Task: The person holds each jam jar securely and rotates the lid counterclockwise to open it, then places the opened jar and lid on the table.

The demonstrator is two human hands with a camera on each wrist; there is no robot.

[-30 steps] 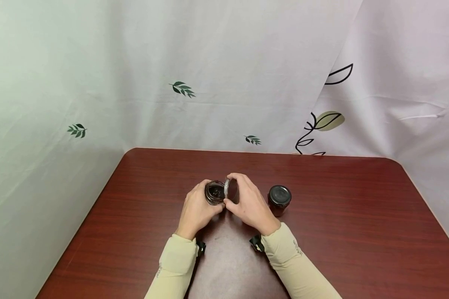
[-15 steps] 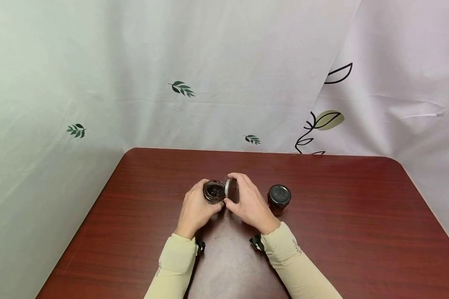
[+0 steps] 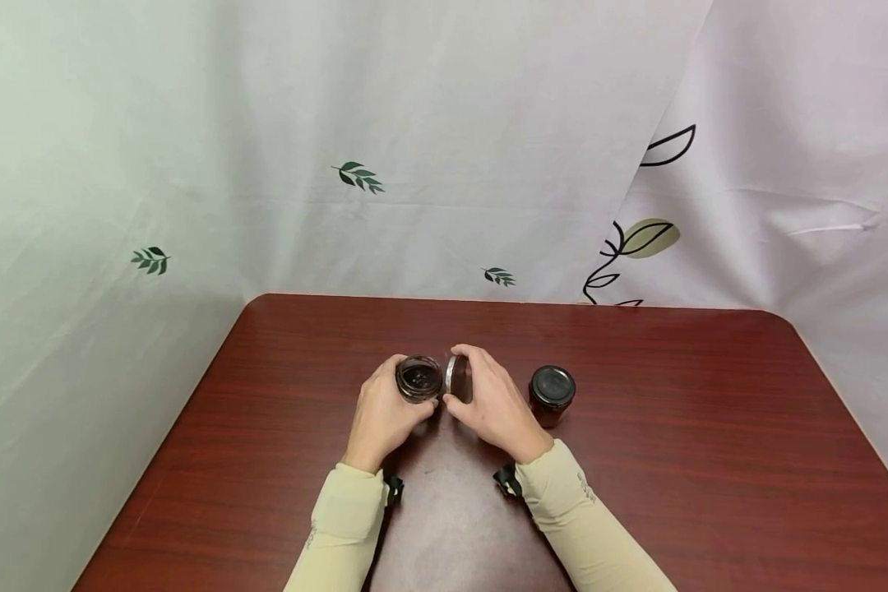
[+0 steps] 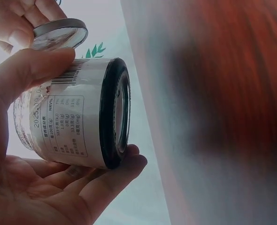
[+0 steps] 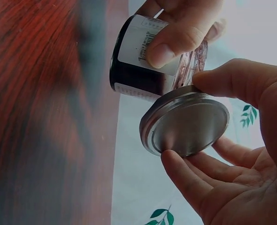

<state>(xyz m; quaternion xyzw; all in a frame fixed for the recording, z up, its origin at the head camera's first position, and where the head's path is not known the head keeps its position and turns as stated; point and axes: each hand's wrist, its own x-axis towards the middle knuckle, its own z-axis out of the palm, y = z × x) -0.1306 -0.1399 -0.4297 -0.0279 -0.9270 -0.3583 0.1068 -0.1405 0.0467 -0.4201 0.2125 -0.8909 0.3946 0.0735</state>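
Observation:
My left hand (image 3: 385, 415) grips an uncapped glass jar (image 3: 418, 380) round its side, its mouth facing up and dark contents inside. A white label (image 4: 68, 117) with a barcode and printed table wraps the jar in the left wrist view. In my right hand (image 3: 496, 403), thumb and fingertips pinch a round metal lid (image 3: 451, 376) by its rim. The lid stands on edge just right of the jar, a narrow gap between them. The right wrist view shows the lid's metallic face (image 5: 190, 126) turned toward the camera.
A second jar (image 3: 552, 390) with a dark lid on it stands upright right of my right hand. Both hands are over a reddish-brown table (image 3: 673, 427). A white curtain (image 3: 444, 148) with leaf prints hangs behind and along the sides.
My left hand and the open jar have shifted slightly left, away from the lid, so a gap now shows between them. The right hand has hardly moved.

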